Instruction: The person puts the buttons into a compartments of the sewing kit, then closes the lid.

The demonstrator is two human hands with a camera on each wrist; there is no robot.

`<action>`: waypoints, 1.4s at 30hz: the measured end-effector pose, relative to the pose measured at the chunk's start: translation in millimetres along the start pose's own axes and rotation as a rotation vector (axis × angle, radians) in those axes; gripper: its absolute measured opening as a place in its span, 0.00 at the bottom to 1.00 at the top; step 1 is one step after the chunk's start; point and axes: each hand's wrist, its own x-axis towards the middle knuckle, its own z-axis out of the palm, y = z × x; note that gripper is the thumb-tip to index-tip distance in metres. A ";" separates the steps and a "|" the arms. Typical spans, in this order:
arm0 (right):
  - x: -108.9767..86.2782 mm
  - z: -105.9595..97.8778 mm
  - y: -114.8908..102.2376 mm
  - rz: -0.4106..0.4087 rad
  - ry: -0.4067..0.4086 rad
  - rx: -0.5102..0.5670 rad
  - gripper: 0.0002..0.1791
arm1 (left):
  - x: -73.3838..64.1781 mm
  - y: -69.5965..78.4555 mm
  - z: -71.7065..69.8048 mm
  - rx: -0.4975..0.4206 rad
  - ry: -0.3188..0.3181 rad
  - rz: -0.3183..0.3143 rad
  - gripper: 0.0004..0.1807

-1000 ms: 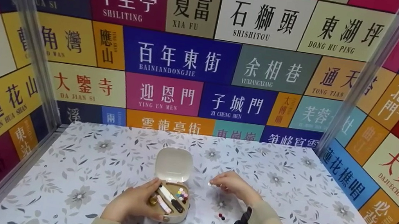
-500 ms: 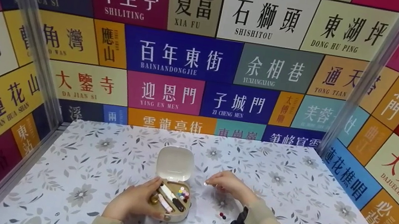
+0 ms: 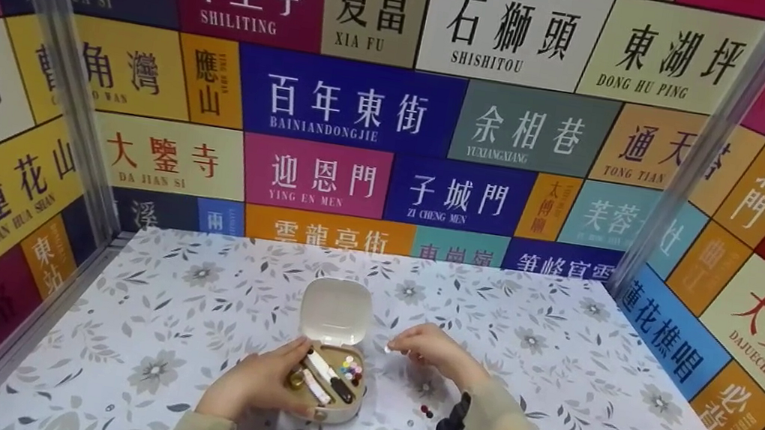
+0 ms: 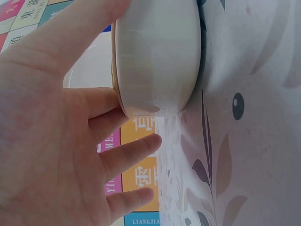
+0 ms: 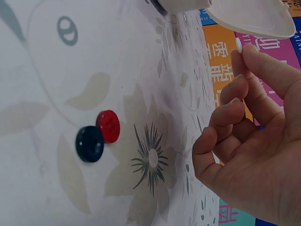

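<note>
A small cream sewing box (image 3: 339, 416) stands on the table with its lid (image 3: 335, 312) raised. My left hand (image 3: 257, 381) grips it by the left side, thumb at the front and a finger at the back rim; two other fingers stay off the wall in the left wrist view. Inside lie mixed coloured buttons (image 3: 351, 369), a white-and-black slim tool (image 3: 330, 374), a pale pink-and-white strip (image 3: 316, 387) and a gold round piece (image 3: 295, 379). Right of the box, my right hand (image 3: 436, 352) pinches a white button (image 5: 239, 45) between thumb and forefinger, above the table.
A red button (image 5: 109, 126) and a dark button (image 5: 90, 144) lie close together on the flower-patterned tablecloth (image 3: 182, 337), below the right hand. Walls covered in coloured name signs (image 3: 346, 103) rise behind the table and on both sides.
My right hand has moved left, nearer to the open box, still pinching the white button. The left hand keeps its hold and the box stays in place.
</note>
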 end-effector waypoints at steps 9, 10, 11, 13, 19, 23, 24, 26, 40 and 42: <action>0.2 7.8 -2.5 -0.032 -0.026 0.022 0.12 | -1.0 -2.1 1.0 -0.002 -0.007 0.019 0.64; 0.4 8.6 -2.8 -0.032 -0.027 0.024 0.12 | -1.1 -2.2 1.1 -0.006 -0.006 0.020 0.64; 0.7 9.5 -3.3 -0.034 -0.027 0.025 0.12 | -1.2 -2.3 1.1 -0.006 -0.005 0.022 0.64; 1.4 10.8 -4.0 -0.041 -0.026 0.027 0.12 | -1.2 -2.3 1.1 -0.006 -0.002 0.022 0.64; 2.3 15.7 -5.4 -0.071 -0.047 0.057 0.11 | -1.2 -1.7 1.8 -0.011 -0.005 0.009 0.64; 2.6 19.6 -6.3 -0.065 -0.041 0.042 0.11 | -1.7 -1.6 2.7 -0.021 -0.001 0.008 0.64; 2.8 20.5 -6.5 -0.062 -0.037 0.034 0.12 | -1.9 -1.5 2.7 -0.023 0.001 0.010 0.64; 3.3 22.1 -6.8 -0.048 -0.029 0.022 0.12 | -2.6 -1.4 2.6 -0.016 0.008 0.020 0.64; 4.5 28.4 -12.7 -0.073 -0.022 -0.019 0.12 | -1.2 -1.4 0.1 -0.023 0.011 0.008 0.65; 4.6 30.0 -12.7 -0.080 -0.021 -0.014 0.11 | -1.0 -1.4 -0.1 -0.025 0.011 0.009 0.65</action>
